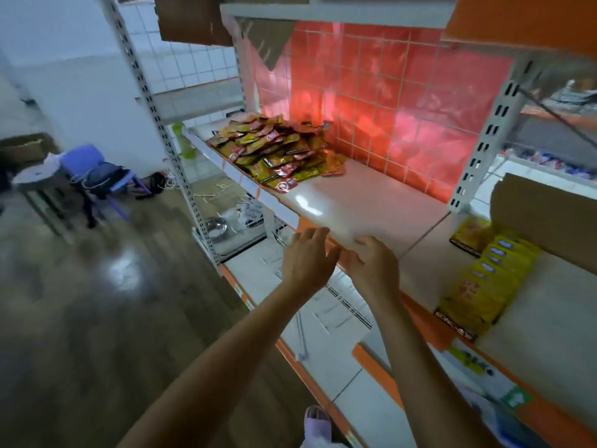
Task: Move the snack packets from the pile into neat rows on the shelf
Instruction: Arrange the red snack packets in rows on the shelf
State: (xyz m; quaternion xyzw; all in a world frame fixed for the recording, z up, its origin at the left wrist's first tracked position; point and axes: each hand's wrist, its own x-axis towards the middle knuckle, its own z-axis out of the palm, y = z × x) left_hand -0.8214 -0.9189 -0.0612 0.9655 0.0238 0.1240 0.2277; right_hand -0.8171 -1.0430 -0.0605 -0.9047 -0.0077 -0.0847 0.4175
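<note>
Left hand (pixel 307 257) and right hand (pixel 371 263) hover at the shelf (pixel 371 195) front edge, both empty with fingers loosely spread. They appear ready to fetch from the packet pile (pixel 277 150) at the shelf's far left.

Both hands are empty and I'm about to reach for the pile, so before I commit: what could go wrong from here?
The pile of snack packets is loose and reaches the front edge of the shelf; tugging from below could spill some to the floor. The left hand and right hand are far from it, so a long reach may grab unevenly. Bumping the overlapped row of yellow packets could topple it.
</note>
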